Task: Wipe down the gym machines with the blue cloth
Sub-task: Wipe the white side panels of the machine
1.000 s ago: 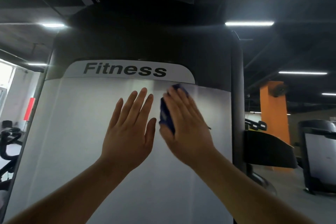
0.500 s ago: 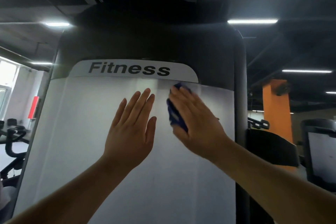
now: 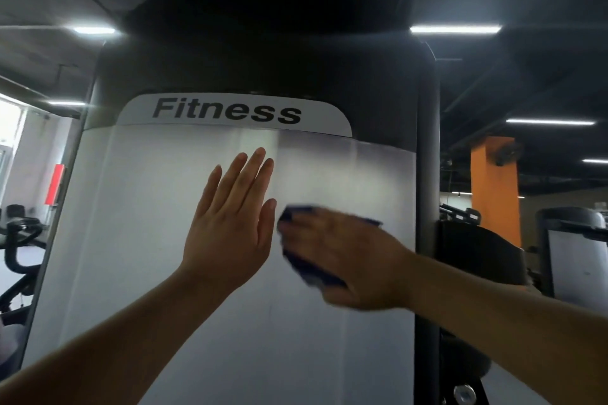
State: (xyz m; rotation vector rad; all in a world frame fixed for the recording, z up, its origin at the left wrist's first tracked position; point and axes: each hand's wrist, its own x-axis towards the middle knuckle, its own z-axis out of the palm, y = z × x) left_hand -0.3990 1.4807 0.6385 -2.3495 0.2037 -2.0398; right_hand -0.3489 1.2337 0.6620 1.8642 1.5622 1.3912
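In the head view, the left hand (image 3: 230, 233) is laid flat against the white panel (image 3: 148, 223) of the gym machine, fingers straight and together, with nothing held. The blue cloth (image 3: 307, 270) is pressed to the same panel just beside it, under the right hand (image 3: 355, 266), whose fingers are stretched flat over the cloth, though blurred. Above both, a "Fitness" label (image 3: 227, 112) is seen.
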